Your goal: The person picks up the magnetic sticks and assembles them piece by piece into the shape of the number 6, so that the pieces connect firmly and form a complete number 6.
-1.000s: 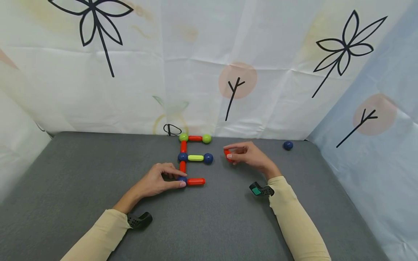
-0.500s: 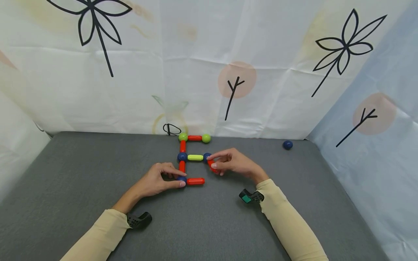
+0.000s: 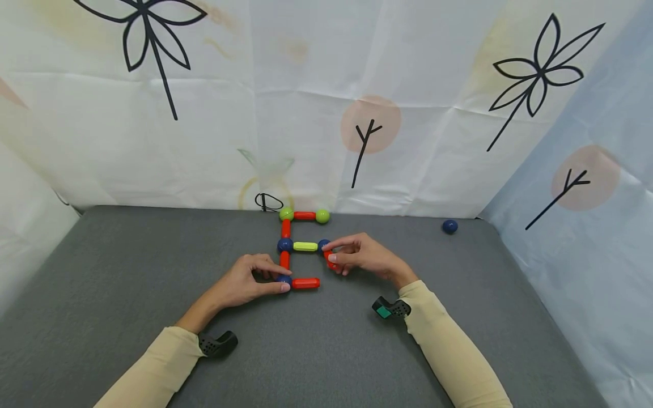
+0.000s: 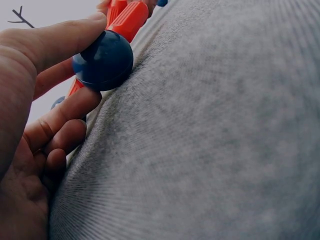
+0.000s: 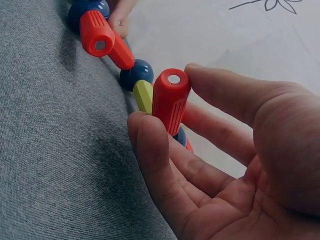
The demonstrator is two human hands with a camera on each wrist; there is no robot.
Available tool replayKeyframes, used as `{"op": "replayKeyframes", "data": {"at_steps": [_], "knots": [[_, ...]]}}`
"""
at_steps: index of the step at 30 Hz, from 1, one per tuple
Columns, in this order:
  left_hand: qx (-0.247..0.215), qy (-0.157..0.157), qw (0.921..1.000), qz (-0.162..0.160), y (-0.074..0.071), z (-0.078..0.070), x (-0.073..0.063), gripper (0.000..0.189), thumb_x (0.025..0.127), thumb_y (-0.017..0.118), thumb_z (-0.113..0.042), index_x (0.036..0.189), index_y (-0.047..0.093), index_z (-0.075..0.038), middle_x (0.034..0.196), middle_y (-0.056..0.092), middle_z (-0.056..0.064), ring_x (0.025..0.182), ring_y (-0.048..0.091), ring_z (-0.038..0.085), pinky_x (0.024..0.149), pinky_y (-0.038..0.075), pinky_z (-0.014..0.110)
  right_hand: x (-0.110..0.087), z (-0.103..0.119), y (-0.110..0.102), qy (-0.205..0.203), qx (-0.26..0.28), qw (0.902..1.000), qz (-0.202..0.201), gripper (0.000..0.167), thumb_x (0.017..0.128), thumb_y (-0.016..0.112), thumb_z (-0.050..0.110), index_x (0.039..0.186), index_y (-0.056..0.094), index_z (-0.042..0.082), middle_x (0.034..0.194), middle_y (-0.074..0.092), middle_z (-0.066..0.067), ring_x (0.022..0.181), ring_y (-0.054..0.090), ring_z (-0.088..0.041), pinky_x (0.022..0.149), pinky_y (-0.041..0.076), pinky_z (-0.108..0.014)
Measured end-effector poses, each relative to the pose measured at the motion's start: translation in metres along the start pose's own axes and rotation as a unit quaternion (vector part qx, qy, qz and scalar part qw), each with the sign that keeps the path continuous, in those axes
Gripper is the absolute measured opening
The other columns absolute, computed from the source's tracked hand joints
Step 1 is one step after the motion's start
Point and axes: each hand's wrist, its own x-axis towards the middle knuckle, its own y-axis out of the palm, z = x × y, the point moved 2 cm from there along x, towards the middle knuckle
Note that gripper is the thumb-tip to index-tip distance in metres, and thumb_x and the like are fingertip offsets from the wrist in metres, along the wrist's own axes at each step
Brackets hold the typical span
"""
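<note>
My left hand [image 3: 250, 279] pinches the blue ball [image 4: 106, 61] at the near corner of a stick-and-ball structure on the table. From that ball a red stick [image 3: 306, 283] points right, its far end free and showing a silver disc in the right wrist view. My right hand [image 3: 364, 255] holds another red stick [image 5: 171, 100] between thumb and fingers. One end of it is right at the blue ball [image 3: 323, 245] that ends the yellow-green stick [image 3: 305, 246]; the other end tilts toward me. Fingers partly cover that ball.
At the structure's far end are two green balls [image 3: 322, 216] joined by a red stick [image 3: 304, 216]. A loose blue ball [image 3: 450, 226] lies at the back right of the grey table [image 3: 153, 255]. White printed cloth [image 3: 306, 113] hangs behind and at the sides.
My right hand has moved left and slightly nearer with its red stick, bringing it to the blue ball of the middle row. My left hand has stayed on the corner ball.
</note>
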Motion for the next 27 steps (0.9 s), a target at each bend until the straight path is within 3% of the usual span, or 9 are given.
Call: {"op": "replayKeyframes", "data": {"at_steps": [13, 27], "knots": [[-0.008, 0.009, 0.9999, -0.001, 0.000, 0.002, 0.000, 0.028, 0.084, 0.085, -0.029, 0.111, 0.081, -0.021, 0.082, 0.059, -0.006, 0.078, 0.054, 0.017, 0.068, 0.042, 0.030, 0.002, -0.001, 0.005, 0.000, 0.023, 0.9997, 0.013, 0.039, 0.102, 0.065, 0.018, 0.136, 0.063, 0.001, 0.105, 0.074, -0.021, 0.086, 0.069, -0.028, 0.074, 0.057, -0.036], [-0.003, 0.007, 1.0000, -0.002, 0.001, 0.003, 0.000, 0.027, 0.084, 0.085, -0.031, 0.110, 0.081, -0.024, 0.082, 0.058, -0.006, 0.078, 0.053, 0.017, 0.068, 0.042, 0.030, 0.006, -0.004, 0.012, -0.003, 0.045, 0.9989, 0.015, 0.037, 0.102, 0.063, 0.014, 0.137, 0.062, -0.001, 0.105, 0.073, -0.021, 0.081, 0.069, -0.022, 0.069, 0.057, -0.033]]}}
